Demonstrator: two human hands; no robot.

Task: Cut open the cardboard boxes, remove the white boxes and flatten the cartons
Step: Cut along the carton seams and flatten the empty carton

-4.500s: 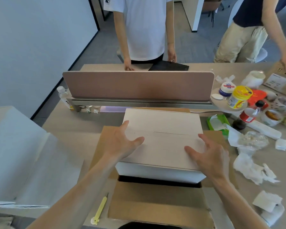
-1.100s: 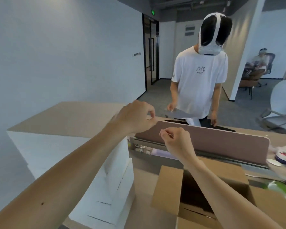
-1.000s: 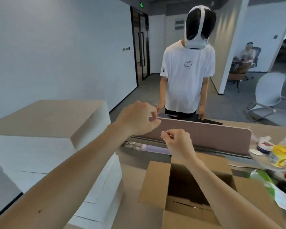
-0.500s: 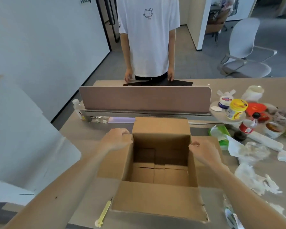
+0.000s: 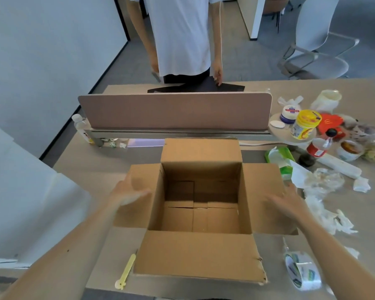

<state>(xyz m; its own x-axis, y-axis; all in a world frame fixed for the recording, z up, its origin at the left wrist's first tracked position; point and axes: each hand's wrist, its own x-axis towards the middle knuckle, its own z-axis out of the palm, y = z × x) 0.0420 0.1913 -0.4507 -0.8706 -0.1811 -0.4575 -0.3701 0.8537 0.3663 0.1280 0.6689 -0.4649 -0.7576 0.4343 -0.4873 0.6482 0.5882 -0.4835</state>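
At the left edge of the frame, white boxes (image 5: 30,202) stand stacked. Low and left of centre, a yellow cutter (image 5: 126,271) lies on the table (image 5: 93,168), just beside the near flap of the cardboard carton (image 5: 200,258). Your left hand (image 5: 128,192) rests flat on the carton's left flap, fingers straight. The carton sits at centre frame, upright and open, with all four flaps spread and its bottom panels showing. Your right hand (image 5: 287,202) lies on the right flap, fingers straight and spread, gripping nothing. A tape roll (image 5: 302,271) lies at lower right.
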